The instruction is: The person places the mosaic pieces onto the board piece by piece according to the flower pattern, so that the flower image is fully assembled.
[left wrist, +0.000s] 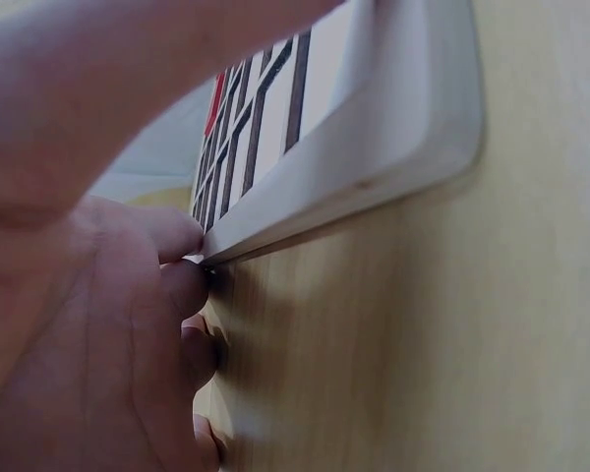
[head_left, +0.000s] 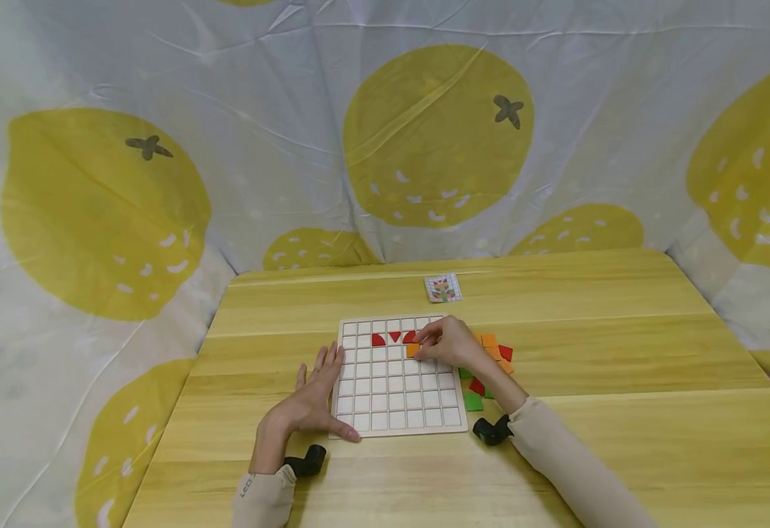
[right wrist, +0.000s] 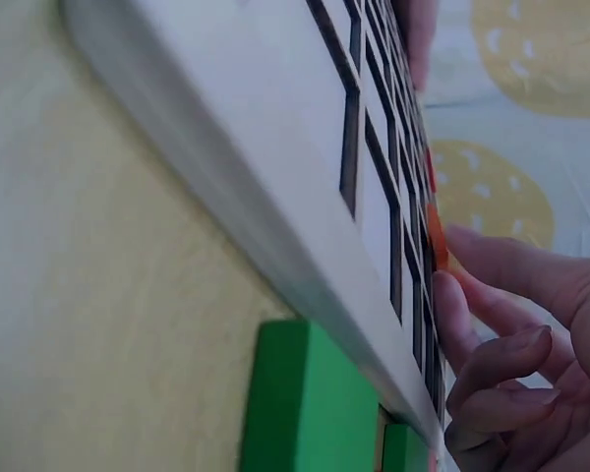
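A white grid board (head_left: 378,420) lies on the table. My left hand (head_left: 312,396) rests along its left side with fingers spread, thumb at the near edge; the left wrist view shows fingertips against the board's rim (left wrist: 315,202). With thumb and fingers, my right hand (head_left: 449,343) pinches an orange tile (head_left: 413,350) over the upper right part of the grid. That orange tile (right wrist: 437,236) shows at the fingertips in the right wrist view. Just above it in the grid sit a red rounded piece (head_left: 378,340), a red triangle (head_left: 394,336) and another red rounded piece (head_left: 408,336), partly hidden by the fingers.
Right of the board, partly under my right forearm, lie loose orange tiles (head_left: 488,340), green tiles (head_left: 474,402) and red ones (head_left: 505,353). A small pattern card (head_left: 443,288) lies beyond the board. A lemon-print cloth (head_left: 279,147) hangs behind the table (head_left: 622,455).
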`<act>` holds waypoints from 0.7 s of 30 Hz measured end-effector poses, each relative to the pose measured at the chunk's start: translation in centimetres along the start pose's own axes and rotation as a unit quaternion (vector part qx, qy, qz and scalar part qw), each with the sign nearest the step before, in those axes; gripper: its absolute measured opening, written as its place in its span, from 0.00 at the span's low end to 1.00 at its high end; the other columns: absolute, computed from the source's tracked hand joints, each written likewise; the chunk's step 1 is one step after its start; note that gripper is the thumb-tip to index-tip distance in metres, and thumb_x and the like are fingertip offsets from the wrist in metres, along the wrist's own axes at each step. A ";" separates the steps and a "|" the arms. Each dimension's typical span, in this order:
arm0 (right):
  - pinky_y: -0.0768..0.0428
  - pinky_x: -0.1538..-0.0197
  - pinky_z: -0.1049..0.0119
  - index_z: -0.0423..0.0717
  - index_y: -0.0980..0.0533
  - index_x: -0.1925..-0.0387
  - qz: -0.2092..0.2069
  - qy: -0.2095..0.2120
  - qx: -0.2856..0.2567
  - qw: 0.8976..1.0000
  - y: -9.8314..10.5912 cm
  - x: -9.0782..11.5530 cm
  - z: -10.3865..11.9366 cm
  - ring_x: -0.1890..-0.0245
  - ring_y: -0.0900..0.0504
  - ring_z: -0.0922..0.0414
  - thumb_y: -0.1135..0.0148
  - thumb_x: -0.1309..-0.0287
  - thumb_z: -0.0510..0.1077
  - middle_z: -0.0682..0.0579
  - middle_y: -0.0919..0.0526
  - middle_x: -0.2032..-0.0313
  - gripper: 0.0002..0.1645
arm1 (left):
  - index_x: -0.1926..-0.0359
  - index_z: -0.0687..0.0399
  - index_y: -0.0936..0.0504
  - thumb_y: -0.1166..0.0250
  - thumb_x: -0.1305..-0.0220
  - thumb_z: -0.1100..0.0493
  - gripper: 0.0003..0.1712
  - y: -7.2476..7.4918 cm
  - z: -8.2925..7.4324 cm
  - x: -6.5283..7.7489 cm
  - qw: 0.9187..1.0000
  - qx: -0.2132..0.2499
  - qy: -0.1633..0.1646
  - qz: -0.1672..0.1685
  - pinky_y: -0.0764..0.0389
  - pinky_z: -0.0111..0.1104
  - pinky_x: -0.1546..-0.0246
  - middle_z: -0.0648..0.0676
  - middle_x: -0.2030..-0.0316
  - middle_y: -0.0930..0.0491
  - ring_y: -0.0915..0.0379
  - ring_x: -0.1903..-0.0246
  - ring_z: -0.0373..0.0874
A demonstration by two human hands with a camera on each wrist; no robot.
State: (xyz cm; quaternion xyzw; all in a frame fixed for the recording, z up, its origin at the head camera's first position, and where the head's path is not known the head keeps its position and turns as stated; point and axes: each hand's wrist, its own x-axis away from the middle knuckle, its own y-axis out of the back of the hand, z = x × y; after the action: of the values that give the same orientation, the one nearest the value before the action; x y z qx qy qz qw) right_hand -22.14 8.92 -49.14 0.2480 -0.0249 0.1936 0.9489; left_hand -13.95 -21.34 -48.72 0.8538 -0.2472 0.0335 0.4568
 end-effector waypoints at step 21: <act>0.28 0.69 0.69 0.46 0.09 0.64 -0.019 0.006 0.019 1.000 -0.5 -0.3 -0.3 0.75 0.23 0.59 0.20 0.49 0.38 0.52 0.14 0.76 0.09 | 0.18 0.62 0.67 0.12 0.65 0.40 0.89 0.0 0.0 -0.1 1.000 0.001 0.001 -0.001 0.80 0.65 0.24 0.62 0.17 0.75 0.83 0.18 0.62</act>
State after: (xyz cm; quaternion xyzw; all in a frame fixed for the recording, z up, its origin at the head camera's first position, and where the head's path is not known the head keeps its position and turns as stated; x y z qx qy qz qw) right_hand -22.23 8.53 -49.64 0.2653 -0.0110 0.1775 0.9476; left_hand -14.04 -21.30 -48.75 0.8543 -0.2463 0.0342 0.4565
